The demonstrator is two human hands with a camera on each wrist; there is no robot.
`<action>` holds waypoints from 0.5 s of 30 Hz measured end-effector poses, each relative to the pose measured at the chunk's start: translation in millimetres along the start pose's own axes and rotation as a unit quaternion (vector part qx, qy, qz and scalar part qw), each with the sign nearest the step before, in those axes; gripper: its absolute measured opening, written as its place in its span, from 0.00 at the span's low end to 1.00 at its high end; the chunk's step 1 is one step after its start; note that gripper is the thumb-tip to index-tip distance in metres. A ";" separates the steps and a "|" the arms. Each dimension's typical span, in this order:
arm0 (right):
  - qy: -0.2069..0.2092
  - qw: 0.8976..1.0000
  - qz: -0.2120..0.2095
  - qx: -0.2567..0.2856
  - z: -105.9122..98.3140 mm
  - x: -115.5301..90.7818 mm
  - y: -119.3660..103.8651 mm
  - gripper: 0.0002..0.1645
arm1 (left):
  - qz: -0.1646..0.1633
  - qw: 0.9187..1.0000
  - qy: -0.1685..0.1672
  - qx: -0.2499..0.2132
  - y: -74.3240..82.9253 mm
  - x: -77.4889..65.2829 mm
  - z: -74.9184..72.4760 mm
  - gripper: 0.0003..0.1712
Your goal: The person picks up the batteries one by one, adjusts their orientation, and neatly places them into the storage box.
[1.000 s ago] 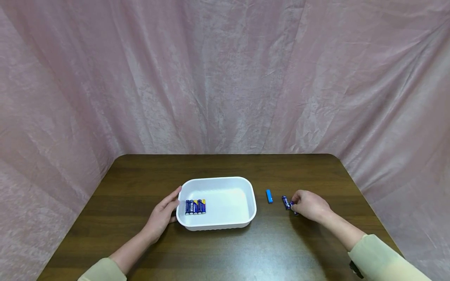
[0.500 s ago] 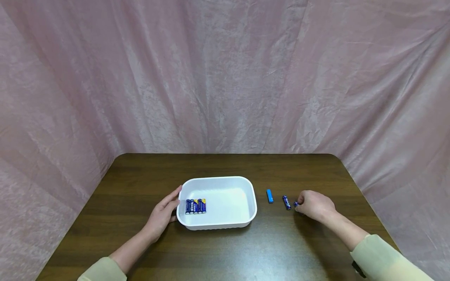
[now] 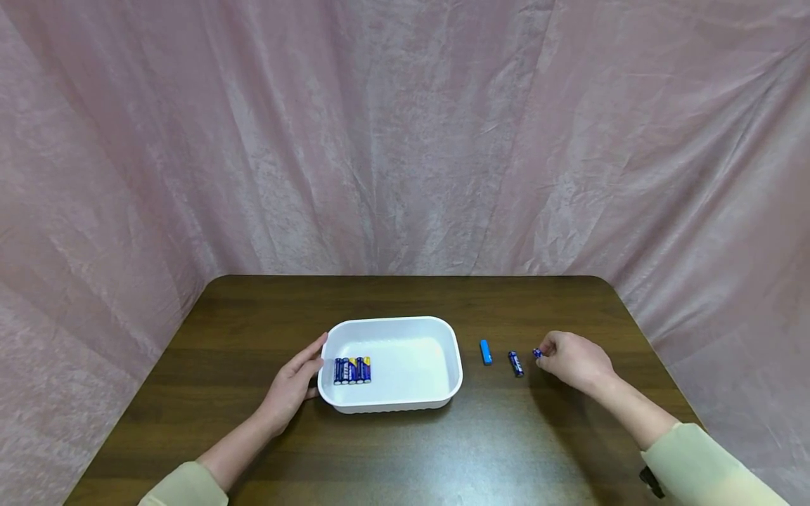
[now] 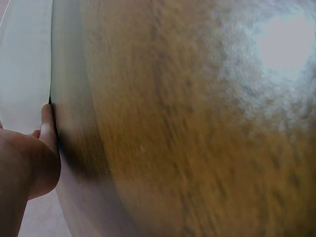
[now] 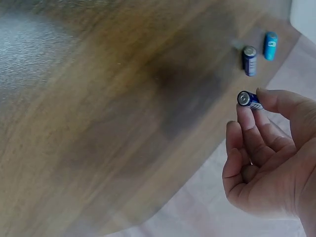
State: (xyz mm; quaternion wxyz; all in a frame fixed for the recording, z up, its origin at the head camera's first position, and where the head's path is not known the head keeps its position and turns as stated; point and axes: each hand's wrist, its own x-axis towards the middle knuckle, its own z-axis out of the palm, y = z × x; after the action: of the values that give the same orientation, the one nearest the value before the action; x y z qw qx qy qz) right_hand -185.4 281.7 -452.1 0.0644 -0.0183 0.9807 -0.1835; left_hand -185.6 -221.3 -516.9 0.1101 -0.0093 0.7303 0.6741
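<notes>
In the head view my right hand [image 3: 577, 360] pinches a dark blue battery [image 3: 536, 353] between thumb and fingertips, just over the table. The right wrist view shows that battery [image 5: 248, 99] end-on, held above the fingertips. To its left lie another dark blue battery [image 3: 515, 364] and a light blue battery [image 3: 485, 352]. My left hand [image 3: 287, 393] rests with fairly straight fingers against the left side of a white tray [image 3: 405, 407]. Inside the tray, several blue batteries [image 3: 352, 371], some with yellow ends, form a side-by-side row at the left.
The brown wooden table [image 3: 380, 464] carries everything, and its surface reflects a bright patch of light near the front. Pink curtains [image 3: 405, 140] hang behind its far edge and at both sides.
My right hand has drawn the dark blue battery away from its neighbour, rightward, and lifted it off the table. The left hand and tray stay put.
</notes>
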 end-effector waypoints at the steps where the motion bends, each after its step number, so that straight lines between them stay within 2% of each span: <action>1: 0.001 1.000 -0.001 0.003 -1.4 0.0 -0.7 0.12 | 0.000 1.000 0.001 0.002 -0.2 0.0 0.0 0.29; 8: 0.010 1.000 -0.009 0.026 -11.8 1.0 -7.8 0.14 | 0.014 1.000 -0.005 -0.014 -3.9 1.1 -0.6 0.29; 15: 0.007 0.997 -0.011 0.075 -23.5 2.7 -23.7 0.15 | 0.013 1.000 -0.006 -0.015 -4.1 1.3 -1.2 0.29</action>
State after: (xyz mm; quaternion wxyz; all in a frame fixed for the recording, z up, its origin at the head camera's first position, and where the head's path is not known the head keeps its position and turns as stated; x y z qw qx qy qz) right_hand -190.9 267.8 -422.1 0.0572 -0.0228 0.9643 -0.2576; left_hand -186.4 -222.6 -521.0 0.1057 0.0030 0.7193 0.6866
